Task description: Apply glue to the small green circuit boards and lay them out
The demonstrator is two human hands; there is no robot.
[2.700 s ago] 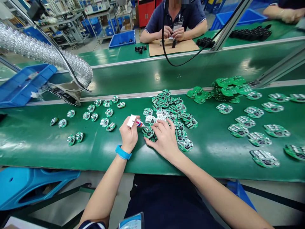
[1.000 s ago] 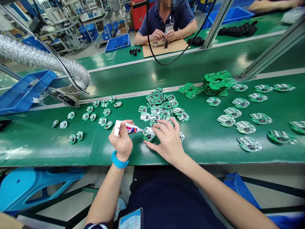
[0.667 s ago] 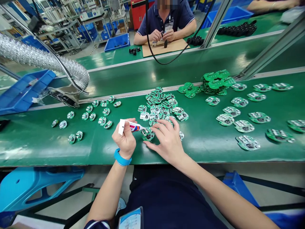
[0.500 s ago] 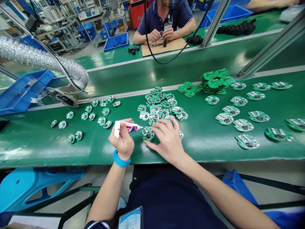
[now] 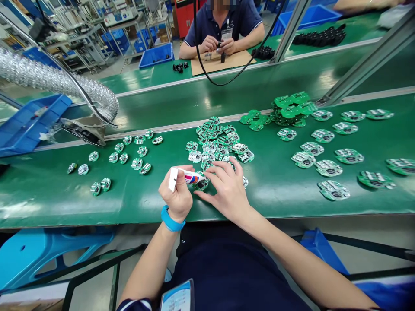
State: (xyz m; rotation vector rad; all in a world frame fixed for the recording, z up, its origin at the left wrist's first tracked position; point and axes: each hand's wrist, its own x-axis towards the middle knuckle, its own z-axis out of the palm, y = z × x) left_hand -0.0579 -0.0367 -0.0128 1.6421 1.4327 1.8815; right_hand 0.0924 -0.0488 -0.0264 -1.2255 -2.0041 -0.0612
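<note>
Green conveyor counter (image 5: 48,203) under the work; clock positions taken from the hands, 12 o'clock pointing away from the person. Left hand (image 5: 177,193), blue wristband (image 5: 172,219) at the wrist, pinches a white squeeze tube (image 5: 189,175) between thumb and fingers, crimped end out at 9 o'clock. Nozzle points at 3 o'clock to a round circuit board (image 5: 202,184) lying flat on the belt; tip at the board's edge, contact partly hidden. Right hand (image 5: 227,189) spread, palm down, fingertips on or just beside that board and the near edge of a loose pile of circuit boards (image 5: 212,140) at 12 o'clock. Smaller round boards (image 5: 123,154) lie singly at 9 o'clock, well apart from the pile. Larger boards (image 5: 324,154) lie singly at 3 o'clock; plain green boards in a stack (image 5: 290,106) at 2 o'clock. Silver flexible duct (image 5: 65,82) and blue tray (image 5: 32,125) at 10 o'clock. Across the next belt, a co-worker's hands (image 5: 218,44) hold a small dark part over a cardboard sheet (image 5: 220,64).
</note>
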